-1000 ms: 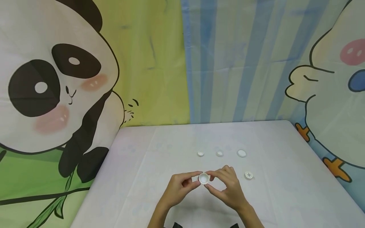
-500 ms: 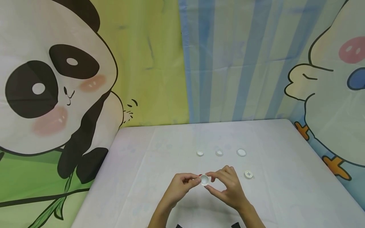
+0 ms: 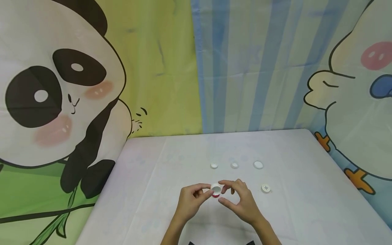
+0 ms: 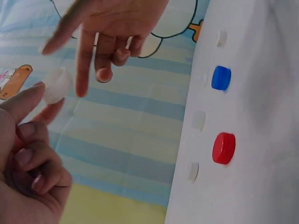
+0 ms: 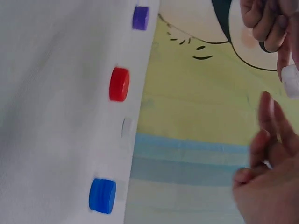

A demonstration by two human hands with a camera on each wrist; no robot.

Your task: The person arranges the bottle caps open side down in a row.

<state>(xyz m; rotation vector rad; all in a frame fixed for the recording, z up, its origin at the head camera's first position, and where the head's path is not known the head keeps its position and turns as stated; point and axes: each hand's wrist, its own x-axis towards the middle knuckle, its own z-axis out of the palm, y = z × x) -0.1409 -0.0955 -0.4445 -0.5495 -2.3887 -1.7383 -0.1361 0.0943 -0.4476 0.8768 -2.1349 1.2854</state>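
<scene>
A white bottle cap [image 3: 215,188] is pinched by my left hand [image 3: 191,200] between thumb and forefinger, its hollow side towards the head camera. The same pale cap [image 4: 58,86] shows in the left wrist view. My right hand [image 3: 240,203] is just to its right, thumb and forefinger spread and apart from it. In the right wrist view that hand [image 5: 271,163] has nothing between its fingers. Part of a red cap [image 3: 215,196] shows just below the held cap in the head view; the wrist views show this red cap [image 5: 119,84] on the table.
Three small white caps or lids, including a flat one [image 3: 258,164], lie in a row beyond the hands. A round white lid [image 3: 265,188] sits at right. Wrist views also show a blue cap [image 4: 221,78] and a purple cap [image 5: 140,17] on the white table [image 3: 153,163].
Both hands had their fingers on the white cap a second ago; the right fingers have now come off it. The left hand has tilted the cap and shifted it slightly up and left.
</scene>
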